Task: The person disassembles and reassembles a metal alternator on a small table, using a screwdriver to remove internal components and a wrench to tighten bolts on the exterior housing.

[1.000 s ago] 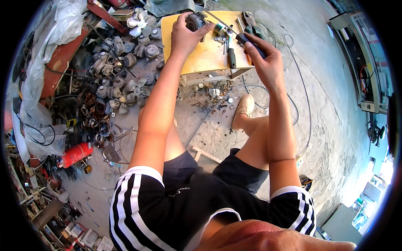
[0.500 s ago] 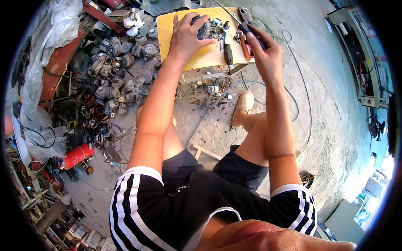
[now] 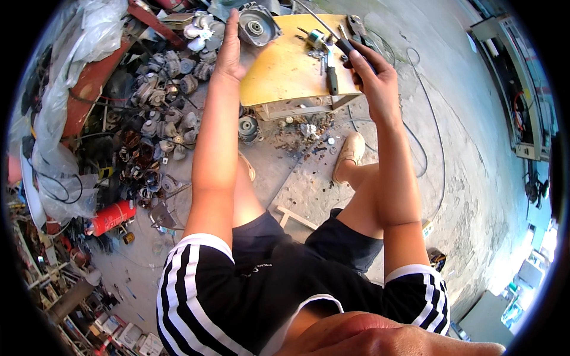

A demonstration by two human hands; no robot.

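Left hand (image 3: 229, 54) is now further left, beside the metal housing (image 3: 256, 26) near the yellow table's far-left corner (image 3: 284, 71); its grip I cannot tell. Right hand (image 3: 375, 74) grips a screwdriver (image 3: 342, 45). Careless push might drop the housing.

Behind our right hand (image 3: 375, 72), we wear a black cloth T-shirt (image 3: 237, 308) with white-striped, white-edged sleeves (image 3: 190, 279), a white-trimmed neckline (image 3: 320, 297), dark navy shorts (image 3: 344, 243) and, nearer that hand, beige shoes (image 3: 351, 153).
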